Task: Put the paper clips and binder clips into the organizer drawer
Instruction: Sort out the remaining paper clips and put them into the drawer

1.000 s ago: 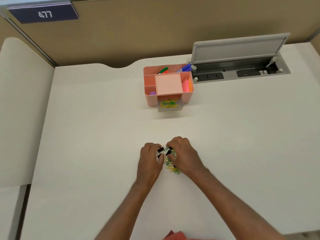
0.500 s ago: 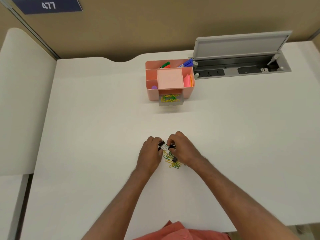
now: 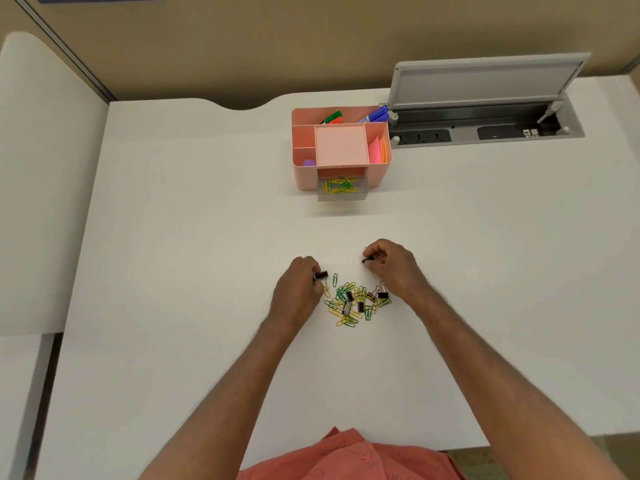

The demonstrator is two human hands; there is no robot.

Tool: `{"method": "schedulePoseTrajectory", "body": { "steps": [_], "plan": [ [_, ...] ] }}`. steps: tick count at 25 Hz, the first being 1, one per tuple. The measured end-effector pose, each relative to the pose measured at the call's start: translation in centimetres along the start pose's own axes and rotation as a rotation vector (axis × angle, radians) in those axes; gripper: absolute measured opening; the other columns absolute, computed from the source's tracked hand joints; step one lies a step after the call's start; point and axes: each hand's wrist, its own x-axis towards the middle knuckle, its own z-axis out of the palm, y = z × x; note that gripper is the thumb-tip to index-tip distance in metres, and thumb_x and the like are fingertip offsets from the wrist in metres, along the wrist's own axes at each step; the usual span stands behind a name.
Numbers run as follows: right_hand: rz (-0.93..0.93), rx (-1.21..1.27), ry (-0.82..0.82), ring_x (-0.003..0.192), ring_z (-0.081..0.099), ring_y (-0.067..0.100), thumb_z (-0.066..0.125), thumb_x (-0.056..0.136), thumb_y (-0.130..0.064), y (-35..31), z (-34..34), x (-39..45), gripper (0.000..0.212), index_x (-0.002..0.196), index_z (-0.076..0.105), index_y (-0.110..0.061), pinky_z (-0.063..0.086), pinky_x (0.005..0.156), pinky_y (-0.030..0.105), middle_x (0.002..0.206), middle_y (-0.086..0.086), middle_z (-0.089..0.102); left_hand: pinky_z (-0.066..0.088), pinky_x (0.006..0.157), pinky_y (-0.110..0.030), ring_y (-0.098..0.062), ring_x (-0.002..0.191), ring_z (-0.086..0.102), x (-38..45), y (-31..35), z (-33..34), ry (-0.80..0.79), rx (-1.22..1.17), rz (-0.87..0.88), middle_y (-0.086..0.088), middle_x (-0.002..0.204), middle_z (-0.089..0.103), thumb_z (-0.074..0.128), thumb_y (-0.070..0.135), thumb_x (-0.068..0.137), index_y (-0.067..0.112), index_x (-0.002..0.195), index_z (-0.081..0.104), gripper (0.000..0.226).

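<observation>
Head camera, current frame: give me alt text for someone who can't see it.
Two bare hands each pinch a black binder clip, the left hand and right hand flanking a pile of paper clips and binder clips on a white desk. Farther back, a pink organizer has its clear drawer pulled open, holding yellow and green paper clips.

Black binder clip (image 3: 321, 275) is pinched in left hand (image 3: 298, 289); another black clip (image 3: 366, 259) is gripped in right hand (image 3: 393, 268). Pile of paper clips (image 3: 353, 303) is left on white desk (image 3: 173, 271) between them. Pink organizer (image 3: 341, 147) is seen beyond, drawer (image 3: 342, 192) pulled open, yellow-green clips inside.
</observation>
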Motion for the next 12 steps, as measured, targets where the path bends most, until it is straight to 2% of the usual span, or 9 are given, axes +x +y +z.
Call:
{"method": "schedulePoseTrajectory", "body": {
  "steps": [3, 6, 8, 12],
  "plan": [
    [-0.025, -0.046, 0.018, 0.087, 0.067, 0.018, 0.068, 0.09, -0.007, 0.3, -0.1, 0.2, 0.022, 0.091, 0.068, -0.029, 0.057, 0.077, 0.029, 0.104, -0.004, 0.07, 0.04, 0.068, -0.028, -0.018, 0.084, 0.056, 1.0, -0.1, -0.4, 0.017, -0.087, -0.064, 0.002, 0.1, 0.057, 0.06, 0.011, 0.089, 0.015, 0.102, 0.06, 0.013],
    [-0.066, -0.109, 0.047, 0.087, 0.063, 0.01, 0.064, 0.092, -0.005, 0.6, 0.1, -0.1, 0.022, 0.1, 0.07, -0.025, 0.048, 0.074, 0.016, 0.112, -0.004, 0.062, 0.037, 0.069, -0.027, -0.018, 0.084, 0.053, 2.0, 0.3, -0.7, 0.025, -0.093, -0.057, 0.001, 0.1, 0.056, 0.059, 0.01, 0.09, 0.013, 0.103, 0.06, 0.013],
    [-0.082, -0.11, 0.082, 0.089, 0.061, 0.005, 0.06, 0.093, -0.003, 0.7, 0.0, -0.7, 0.026, 0.104, 0.069, -0.025, 0.044, 0.073, 0.01, 0.115, -0.004, 0.055, 0.038, 0.069, -0.029, -0.019, 0.085, 0.054, 2.7, 0.7, -0.8, 0.03, -0.081, -0.045, -0.001, 0.102, 0.055, 0.058, 0.01, 0.09, 0.012, 0.104, 0.06, 0.014],
    [-0.119, -0.091, 0.187, 0.09, 0.059, 0.003, 0.056, 0.093, -0.001, 1.3, -0.6, -2.6, 0.028, 0.104, 0.063, -0.026, 0.045, 0.073, 0.011, 0.113, -0.003, 0.053, 0.046, 0.071, -0.034, -0.023, 0.086, 0.059, 3.7, 1.1, -0.5, 0.035, -0.009, -0.013, -0.004, 0.109, 0.055, 0.059, 0.013, 0.093, 0.011, 0.107, 0.06, 0.014]
  ]
}}
